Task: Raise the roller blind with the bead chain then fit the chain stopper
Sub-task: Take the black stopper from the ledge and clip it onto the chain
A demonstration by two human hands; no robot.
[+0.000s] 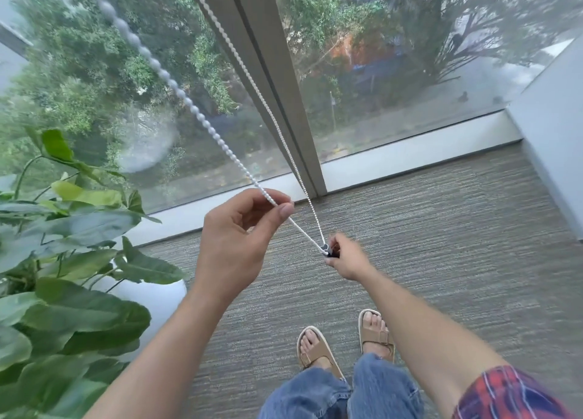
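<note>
Left hand [239, 229] pinches the bead chain [195, 109], which runs up to the far left. Right hand [345, 256], just beside and lower, grips the chain stopper [326, 249] at the loop's bottom.

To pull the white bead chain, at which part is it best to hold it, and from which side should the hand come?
Pinch the white bead chain on its near strand, between two beads, as the left hand does now with thumb and forefinger. Come from the room side, since the glass lies behind. The beads give the grip a stop against slipping. The right hand holds the loop's bottom at a small dark piece, probably the stopper.
</note>
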